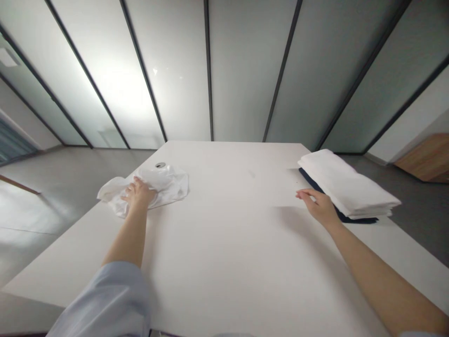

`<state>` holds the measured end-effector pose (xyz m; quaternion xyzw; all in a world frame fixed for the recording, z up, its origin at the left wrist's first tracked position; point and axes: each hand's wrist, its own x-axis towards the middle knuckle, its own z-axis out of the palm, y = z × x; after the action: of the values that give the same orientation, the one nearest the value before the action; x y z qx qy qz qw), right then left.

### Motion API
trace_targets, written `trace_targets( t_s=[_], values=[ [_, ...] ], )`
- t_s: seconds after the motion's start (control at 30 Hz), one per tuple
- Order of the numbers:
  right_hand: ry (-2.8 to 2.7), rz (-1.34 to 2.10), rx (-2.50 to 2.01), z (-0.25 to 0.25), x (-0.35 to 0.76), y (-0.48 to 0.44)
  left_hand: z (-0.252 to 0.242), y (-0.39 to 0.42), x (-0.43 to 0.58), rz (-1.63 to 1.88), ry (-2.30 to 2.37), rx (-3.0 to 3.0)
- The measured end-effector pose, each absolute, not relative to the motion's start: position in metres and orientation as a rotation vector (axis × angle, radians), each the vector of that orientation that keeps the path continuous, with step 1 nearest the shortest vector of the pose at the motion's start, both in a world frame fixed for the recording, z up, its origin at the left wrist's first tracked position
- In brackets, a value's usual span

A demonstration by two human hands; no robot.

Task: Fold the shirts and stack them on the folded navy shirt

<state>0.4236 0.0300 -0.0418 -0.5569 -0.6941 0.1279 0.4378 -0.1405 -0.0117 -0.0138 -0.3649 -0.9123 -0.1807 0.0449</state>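
A crumpled white cloth (164, 185) lies on the far left part of the white table (228, 243). My left hand (138, 194) rests on it with fingers curled into the fabric. My right hand (315, 203) hovers just above the table on the right, fingers loosely extended and apart, holding nothing. It sits right beside a stack of folded white cloths (347, 182) that lies on top of a dark navy folded piece (342, 216).
A small round metal grommet (160, 164) is set in the table behind the crumpled cloth. Frosted glass wall panels with dark frames stand beyond the table. A wooden cabinet (426, 159) is at the far right on the grey floor.
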Motion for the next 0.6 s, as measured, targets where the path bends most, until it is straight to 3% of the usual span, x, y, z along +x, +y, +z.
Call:
trace_targets(
  t_s=[0.13, 0.3, 0.47, 0.6],
  values=[
    [-1.575, 0.003, -1.386, -0.018, 0.446, 0.017, -0.042, -0.017, -0.132, -0.687, -2.516, -1.245],
    [-1.219, -0.452, -1.544, 0.015, 0.5, 0.031, -0.043, 0.001, -0.085, -0.924, -2.012, -1.602],
    [-1.256, -0.245, -2.329, 0.027, 0.54, 0.051, -0.041, 0.028, -0.01, -0.946, -1.681, -2.035],
    [-1.343, -0.161, -2.491, 0.025, 0.547, 0.062, -0.052, 0.044, 0.047, -0.894, -1.555, -2.282]
  ],
)
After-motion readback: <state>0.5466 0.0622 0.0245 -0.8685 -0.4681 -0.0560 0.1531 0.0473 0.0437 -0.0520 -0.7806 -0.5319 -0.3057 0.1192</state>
